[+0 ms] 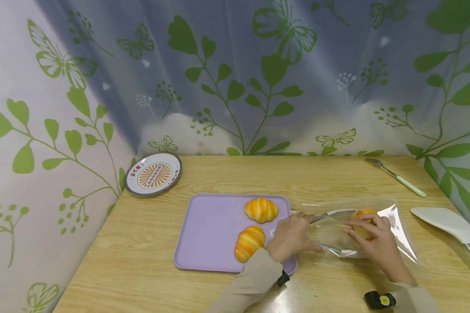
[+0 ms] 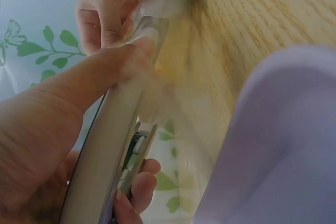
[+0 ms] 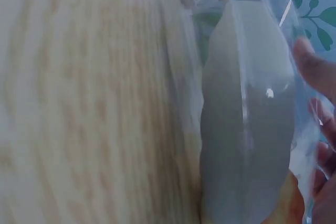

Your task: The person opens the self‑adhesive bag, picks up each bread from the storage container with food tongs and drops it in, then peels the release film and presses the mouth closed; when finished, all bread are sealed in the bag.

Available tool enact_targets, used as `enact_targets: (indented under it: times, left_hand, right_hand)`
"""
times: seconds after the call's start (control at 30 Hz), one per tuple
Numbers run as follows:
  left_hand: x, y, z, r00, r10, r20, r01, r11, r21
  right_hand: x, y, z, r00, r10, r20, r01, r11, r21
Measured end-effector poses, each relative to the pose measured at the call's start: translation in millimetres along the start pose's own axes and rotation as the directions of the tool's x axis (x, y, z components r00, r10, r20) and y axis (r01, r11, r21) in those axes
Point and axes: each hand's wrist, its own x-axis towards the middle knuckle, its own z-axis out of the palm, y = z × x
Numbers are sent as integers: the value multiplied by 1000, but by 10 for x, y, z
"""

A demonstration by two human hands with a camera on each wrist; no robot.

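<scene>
My left hand grips a pair of tongs whose arms stand apart; in the left wrist view the thumb lies along one arm and fingers curl round the other. The tongs reach into a clear plastic bag lying on the table. Inside the bag is a golden bread, partly hidden by my right hand, which pinches the bag over it. In the right wrist view a pale tong head shows through the plastic, with the bread below it.
A lilac tray holds two croissants on its right half. A patterned plate stands at the back left. A green-handled fork-like utensil and a white spatula lie at the right.
</scene>
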Motion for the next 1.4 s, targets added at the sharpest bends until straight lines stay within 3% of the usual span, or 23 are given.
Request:
enact_targets:
  times: [0.37,0.6,1.0,1.2,1.4]
  left_hand:
    - [-14,-59,-31,999,32,6,-32,998,-55]
    - [-6,-54,-51,999,45,-11,-46,997,-68]
    - [3,23,-33,999,41,-24,-42,999,-33]
    - [18,32,-38,999,38,18,-37,998,-54]
    - [35,35,-13,998,25,55,-21,997,-70]
  right_hand:
    - [31,58,19,984,-150,-97,145,988,-58]
    - [54,51,75,970,-186,-156,185,983,-24]
    - [44,-77,132,975,-103,-195,128,984,122]
    - [61,-172,82,985,-48,-164,81,976,203]
    - [-15,-40,76,992,-17,-124,32,991,126]
